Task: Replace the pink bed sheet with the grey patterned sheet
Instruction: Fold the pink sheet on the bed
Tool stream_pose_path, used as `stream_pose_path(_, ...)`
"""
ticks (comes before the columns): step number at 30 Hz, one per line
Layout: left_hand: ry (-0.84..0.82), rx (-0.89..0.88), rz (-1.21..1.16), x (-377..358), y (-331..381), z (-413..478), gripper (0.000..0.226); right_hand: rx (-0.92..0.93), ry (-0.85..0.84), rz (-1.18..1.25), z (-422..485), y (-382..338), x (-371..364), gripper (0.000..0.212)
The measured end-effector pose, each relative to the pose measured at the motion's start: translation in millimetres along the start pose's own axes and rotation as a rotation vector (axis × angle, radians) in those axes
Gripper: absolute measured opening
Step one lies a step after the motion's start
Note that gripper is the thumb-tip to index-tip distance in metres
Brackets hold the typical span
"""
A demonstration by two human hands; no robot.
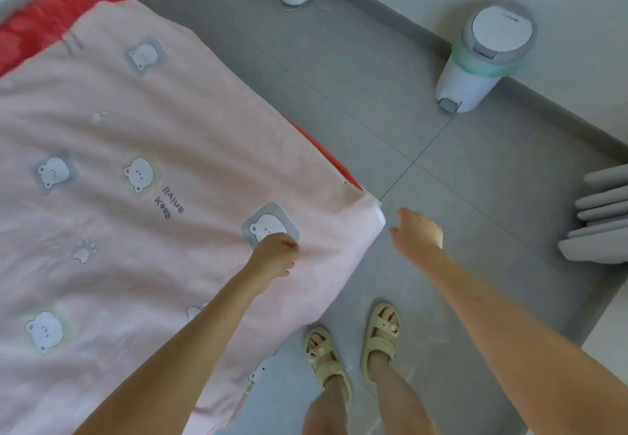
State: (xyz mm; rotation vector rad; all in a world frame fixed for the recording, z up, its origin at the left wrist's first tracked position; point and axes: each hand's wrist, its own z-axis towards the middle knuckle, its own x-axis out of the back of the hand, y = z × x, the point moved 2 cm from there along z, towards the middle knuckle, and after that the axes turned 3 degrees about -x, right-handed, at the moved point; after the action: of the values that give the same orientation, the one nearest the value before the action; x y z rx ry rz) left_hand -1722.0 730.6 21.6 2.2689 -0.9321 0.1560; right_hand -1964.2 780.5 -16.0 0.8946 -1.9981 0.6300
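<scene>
Here, pink sheet (142, 135) lies spread over red mattress (51, 16). L hand (275, 252) grip clamped on fabric nr bear patch (268, 222); R hand (418, 234) grip apart, just beside sheet corner (368, 213), holding nothing.

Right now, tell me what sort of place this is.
Probably a bedroom at home: a pink sheet with bear prints spread over a red mattress, a pedal bin by the wall, and a tiled floor.
</scene>
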Motion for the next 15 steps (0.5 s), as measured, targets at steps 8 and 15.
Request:
stream_pose_path(8,0.172,-0.180,-0.009,94,73,-63,0.021,0.279,0.042,0.112,-35,-98,146,0.025)
stream_pose_path(15,0.322,-0.234,-0.062,155,153,-82,0.024,0.524,0.128,0.102,-44,-164,247,0.027)
